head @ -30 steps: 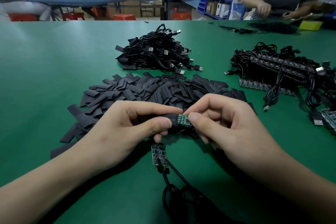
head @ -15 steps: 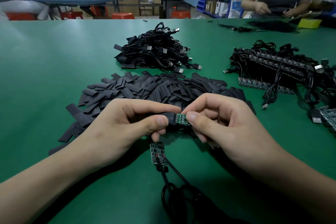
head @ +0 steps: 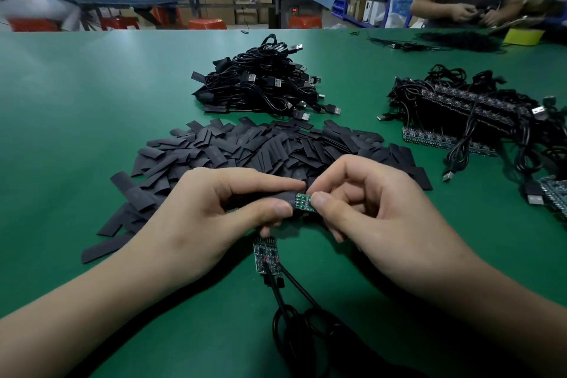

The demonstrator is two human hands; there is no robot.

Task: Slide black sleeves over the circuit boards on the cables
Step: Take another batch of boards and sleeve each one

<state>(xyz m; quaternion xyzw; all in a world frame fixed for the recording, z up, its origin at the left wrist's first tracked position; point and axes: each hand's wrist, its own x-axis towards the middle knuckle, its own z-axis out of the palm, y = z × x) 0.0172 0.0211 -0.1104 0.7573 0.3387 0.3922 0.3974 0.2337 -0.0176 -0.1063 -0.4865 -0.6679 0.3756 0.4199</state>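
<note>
left hand (head: 196, 218) pinches black sleeve (head: 274, 197), right hand (head: 377, 218) pinches circuit board (head: 303, 202) — hands together mid-desk | 2 bare boards (head: 267, 258) at 6 o'clock | 1 sleeve pile (head: 245, 147) at 12 | 2 cable heaps: far heap (head: 260, 83) at 12, side heap (head: 475, 113) at 2 | desk (head: 76, 101) open 9–11 to far edge

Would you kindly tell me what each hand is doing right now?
Left hand: pinches the black sleeve.
Right hand: pinches the circuit board.
</note>
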